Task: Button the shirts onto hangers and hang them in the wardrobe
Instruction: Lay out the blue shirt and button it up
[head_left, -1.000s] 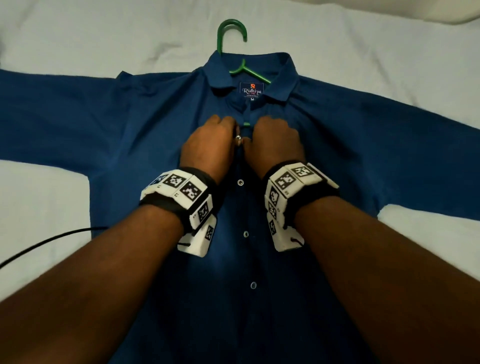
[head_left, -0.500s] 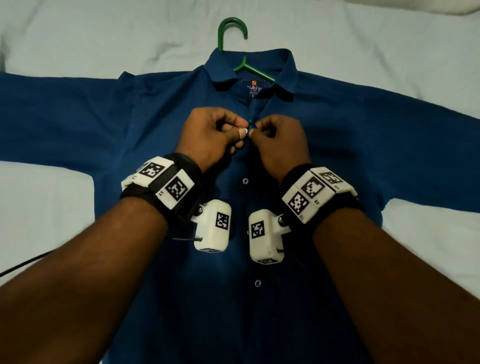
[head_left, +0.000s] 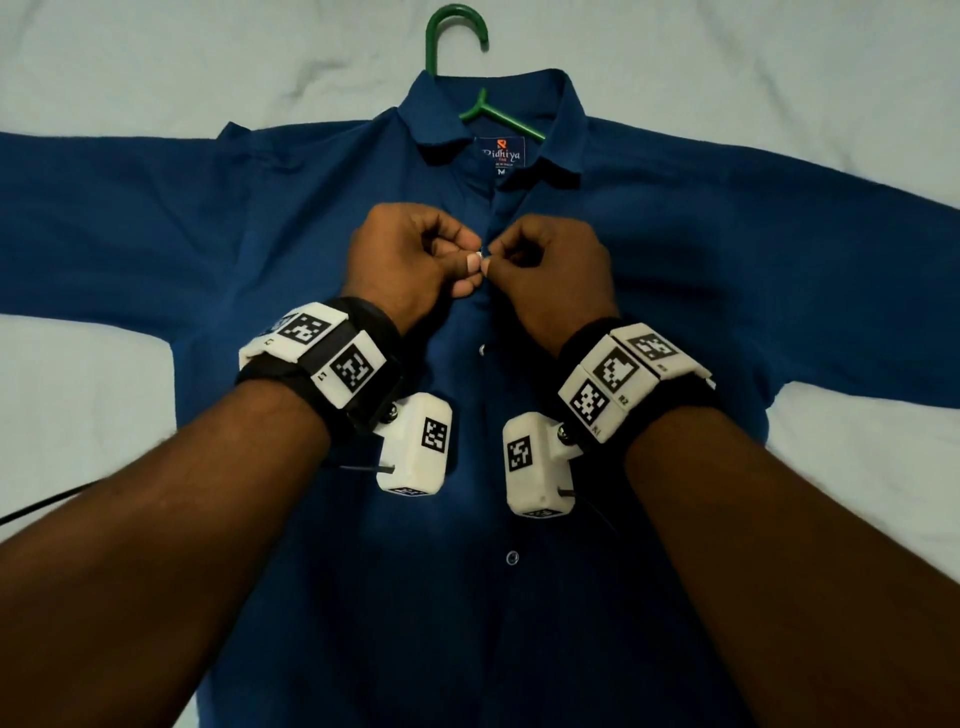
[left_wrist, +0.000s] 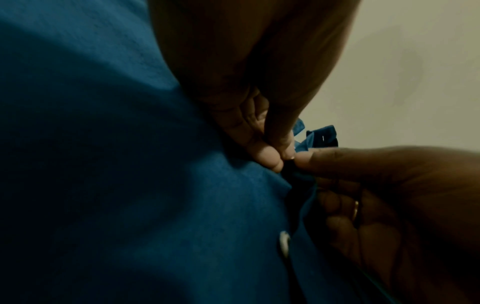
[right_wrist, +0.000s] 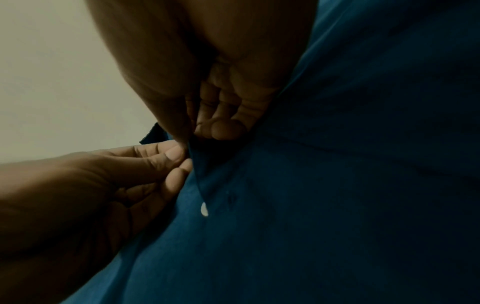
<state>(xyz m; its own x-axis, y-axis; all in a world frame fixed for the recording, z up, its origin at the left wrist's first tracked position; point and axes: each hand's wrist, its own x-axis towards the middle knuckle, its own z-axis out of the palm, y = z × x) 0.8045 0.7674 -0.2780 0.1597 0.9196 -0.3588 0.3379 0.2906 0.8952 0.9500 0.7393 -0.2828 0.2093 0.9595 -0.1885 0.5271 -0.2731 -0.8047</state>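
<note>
A dark blue shirt (head_left: 727, 291) lies front-up on a white sheet, its sleeves spread wide, with a green hanger (head_left: 457, 47) inside the collar. My left hand (head_left: 415, 265) and right hand (head_left: 550, 270) meet at the placket just below the collar, each pinching an edge of the shirt front between thumb and forefinger. A small pale button shows between the fingertips (head_left: 474, 262). In the left wrist view my left hand (left_wrist: 272, 152) grips the fabric against the right thumb. In the right wrist view my right hand (right_wrist: 197, 133) pinches the placket edge. Fastened buttons (head_left: 511, 557) run down the front.
The white bedsheet (head_left: 156, 67) surrounds the shirt on all sides. A black cable (head_left: 47, 506) trails over the sheet at the left, near my left forearm. Both wrists carry white marker blocks that hang over the shirt front.
Both hands have rolled from knuckles-up fists to a thumb-and-finger pinch at the same button spot. The wrist camera blocks now hang below the wrists.
</note>
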